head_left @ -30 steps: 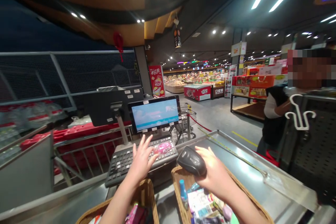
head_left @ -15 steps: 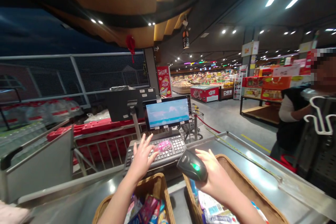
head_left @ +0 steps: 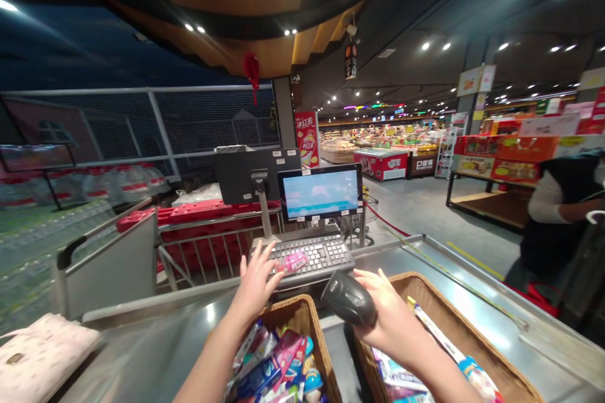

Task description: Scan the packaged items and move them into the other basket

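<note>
Over the left end of the keyboard (head_left: pixel 326 252), my left hand (head_left: pixel 258 274) pinches a small pink packet (head_left: pixel 295 261) near the thumb, its other fingers spread. The packet's exact kind is too small to make out. My right hand (head_left: pixel 390 321) is wrapped around a black barcode scanner (head_left: pixel 348 299), whose head points left toward the packet. Below my left arm, a brown wicker basket (head_left: pixel 326 359) contains several colourful wrapped snacks (head_left: pixel 278 365). Under my right forearm lies a second wicker basket (head_left: pixel 491 352) with more packets (head_left: pixel 397 374), partly hidden.
A lit monitor (head_left: pixel 321 192) stands behind the keyboard, beside the back of another screen (head_left: pixel 246 179). A pale pink bag (head_left: pixel 47 352) rests on the metal counter (head_left: pixel 155 340) at left. To the right, a person in a dark vest (head_left: pixel 562 220) stands beyond the counter.
The view has swung left, so the surroundings sit further right. The pink packet has stayed with my left hand over the keyboard. The scanner's green light has gone out.
</note>
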### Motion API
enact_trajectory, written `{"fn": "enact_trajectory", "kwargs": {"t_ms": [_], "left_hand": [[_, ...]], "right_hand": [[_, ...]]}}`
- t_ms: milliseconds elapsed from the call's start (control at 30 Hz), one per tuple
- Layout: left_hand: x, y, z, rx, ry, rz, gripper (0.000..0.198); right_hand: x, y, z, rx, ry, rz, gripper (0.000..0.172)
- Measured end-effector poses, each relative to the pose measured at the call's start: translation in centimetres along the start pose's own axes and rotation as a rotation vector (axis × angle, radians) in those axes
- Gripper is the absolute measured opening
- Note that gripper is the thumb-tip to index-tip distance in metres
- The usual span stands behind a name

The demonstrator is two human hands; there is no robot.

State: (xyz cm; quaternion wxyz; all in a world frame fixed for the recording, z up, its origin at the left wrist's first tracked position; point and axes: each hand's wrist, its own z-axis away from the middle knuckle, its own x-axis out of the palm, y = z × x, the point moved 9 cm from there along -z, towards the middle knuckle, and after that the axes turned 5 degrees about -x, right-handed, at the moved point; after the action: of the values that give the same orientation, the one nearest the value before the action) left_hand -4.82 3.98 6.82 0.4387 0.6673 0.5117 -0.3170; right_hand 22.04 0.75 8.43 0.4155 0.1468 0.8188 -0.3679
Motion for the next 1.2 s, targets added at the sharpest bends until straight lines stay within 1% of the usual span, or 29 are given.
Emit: {"fn": "enact_trajectory", "kwargs": {"t_ms": [167, 300, 400, 500, 567, 700, 733, 800, 867, 967, 1067, 1133, 1200], "left_hand": [[0.7, -1.9, 2.5, -0.017, -0.018, -0.005, 0.020], [2.4, -3.3, 5.1, -0.062, -0.095, -0.019, 0.016], [4.1, -3.8, 7.3, -0.079, -0.170, -0.015, 0.014], [6.2, -3.8, 9.6, -0.084, -0.261, -0.004, 0.012], [7.8, -3.5, 11.0, -0.079, -0.338, 0.004, 0.011], [10.9, -2.3, 13.0, -0.078, -0.501, -0.007, 0.011], [11.4, -2.1, 13.2, -0.084, -0.522, -0.019, 0.013], [12.0, -1.8, 13.1, -0.105, -0.528, -0.044, 0.026], [11.9, -1.5, 12.5, -0.127, -0.487, -0.058, 0.040], [11.2, -0.4, 10.9, -0.100, -0.390, -0.056, 0.043], [11.1, 2.2, 9.2, 0.002, -0.314, -0.013, 0.042], [11.6, 4.7, 8.3, 0.086, -0.286, 0.038, 0.042], [12.6, 7.7, 7.4, 0.169, -0.280, 0.089, 0.043]], "right_hand": [[1.5, -0.9, -0.2, -0.038, -0.014, 0.005, 0.053], [2.7, -1.5, -0.1, -0.046, -0.041, -0.007, 0.048], [3.6, -1.9, 0.1, -0.059, -0.053, -0.025, 0.046], [4.4, -2.1, 0.2, -0.072, -0.058, -0.052, 0.039], [4.9, -2.2, 0.2, -0.077, -0.062, -0.066, 0.036], [5.6, -2.0, 0.5, -0.052, -0.067, -0.065, 0.039], [5.7, -1.9, 0.7, -0.040, -0.066, -0.066, 0.039], [5.5, -1.7, 1.0, -0.021, -0.063, -0.073, 0.038], [5.1, -1.3, 1.6, -0.006, -0.056, -0.076, 0.038], [3.6, 0.2, 2.8, 0.039, -0.016, -0.046, 0.044], [1.2, 2.6, 4.8, 0.091, 0.050, 0.011, 0.047], [-0.8, 4.2, 6.3, 0.130, 0.108, 0.051, 0.046], [-3.1, 5.9, 7.9, 0.177, 0.180, 0.077, 0.049]]}}
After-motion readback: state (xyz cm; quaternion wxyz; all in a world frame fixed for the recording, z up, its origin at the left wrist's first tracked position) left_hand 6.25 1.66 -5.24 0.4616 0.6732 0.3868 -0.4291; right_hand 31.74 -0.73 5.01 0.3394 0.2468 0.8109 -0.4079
